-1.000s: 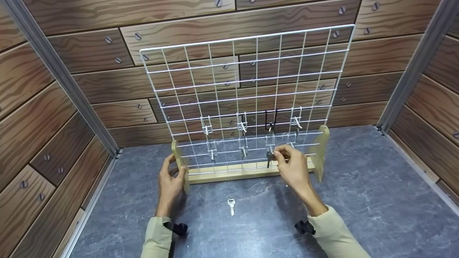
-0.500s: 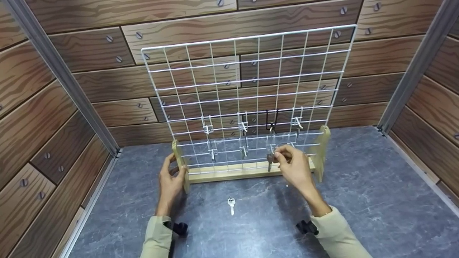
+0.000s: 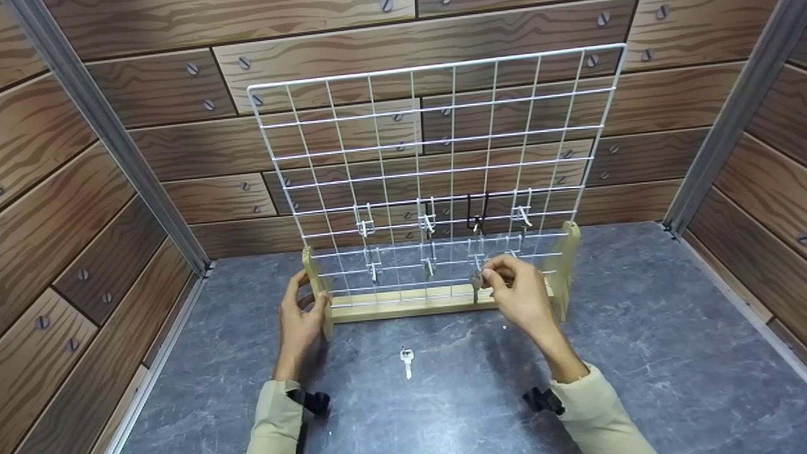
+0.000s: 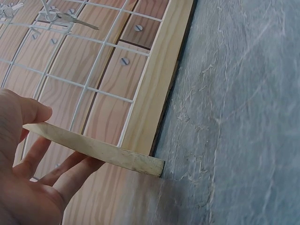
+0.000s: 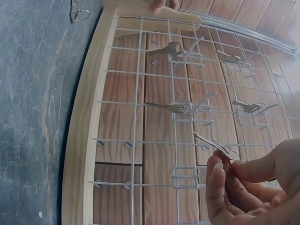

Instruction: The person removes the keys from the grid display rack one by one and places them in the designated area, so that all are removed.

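My right hand (image 3: pixel 518 293) pinches a key (image 5: pixel 213 143) by its bow between thumb and fingers, a small ring beside the fingertips. The key is in front of a white hook (image 5: pixel 186 178) in the lower row of a white wire grid (image 3: pixel 451 169); in the head view it overlaps that area. With the thumb on one face and fingers on the other, my left hand (image 4: pixel 33 159) grips the wooden left upright (image 4: pixel 93 145) of the grid's stand. Other keys (image 5: pixel 176 108) hang by rings on hooks to the left of the held one.
Another key (image 3: pixel 407 363) with a ring lies on the grey marbled tabletop (image 3: pixel 378 410) in front of the stand. A black hook (image 3: pixel 468 214) is in the upper row among white ones. Wood-patterned panels (image 3: pixel 328 31) enclose the back and sides.
The key in my right hand has turned and dropped slightly, and the hand has shifted a little to the right. My left hand stays on the upright.
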The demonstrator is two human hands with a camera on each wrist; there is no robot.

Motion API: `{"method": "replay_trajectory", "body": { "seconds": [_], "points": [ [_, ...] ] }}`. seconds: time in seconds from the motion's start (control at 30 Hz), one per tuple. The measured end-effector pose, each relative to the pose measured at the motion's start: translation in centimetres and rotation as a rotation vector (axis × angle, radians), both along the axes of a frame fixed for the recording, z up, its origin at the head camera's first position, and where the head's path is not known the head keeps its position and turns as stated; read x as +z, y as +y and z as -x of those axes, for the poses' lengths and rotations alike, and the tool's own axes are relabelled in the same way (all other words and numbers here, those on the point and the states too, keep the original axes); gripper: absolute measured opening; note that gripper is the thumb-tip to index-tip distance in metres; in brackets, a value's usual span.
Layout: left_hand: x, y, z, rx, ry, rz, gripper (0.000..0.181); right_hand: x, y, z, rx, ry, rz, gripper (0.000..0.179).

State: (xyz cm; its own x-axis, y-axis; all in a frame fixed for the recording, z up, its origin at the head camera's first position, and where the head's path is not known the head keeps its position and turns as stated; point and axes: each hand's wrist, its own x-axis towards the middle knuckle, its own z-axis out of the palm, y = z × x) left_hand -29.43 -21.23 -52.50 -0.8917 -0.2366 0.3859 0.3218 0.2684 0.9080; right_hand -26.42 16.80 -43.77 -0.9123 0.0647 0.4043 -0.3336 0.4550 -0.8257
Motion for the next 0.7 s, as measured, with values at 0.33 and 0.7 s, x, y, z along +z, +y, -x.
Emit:
{"method": "replay_trajectory", "body": {
  "seconds": [0.33,0.7],
  "points": [
    [0.0,0.0,0.1,-0.006,0.007,-0.017,0.054,0.5,-0.4,-0.5,0.073,0.005,0.046,0.006],
    [-0.2,-0.1,0.2,-0.005,0.000,-0.032,0.056,0.0,-1.6,-0.9,0.153,-0.036,0.084,0.007]
  ]
}}
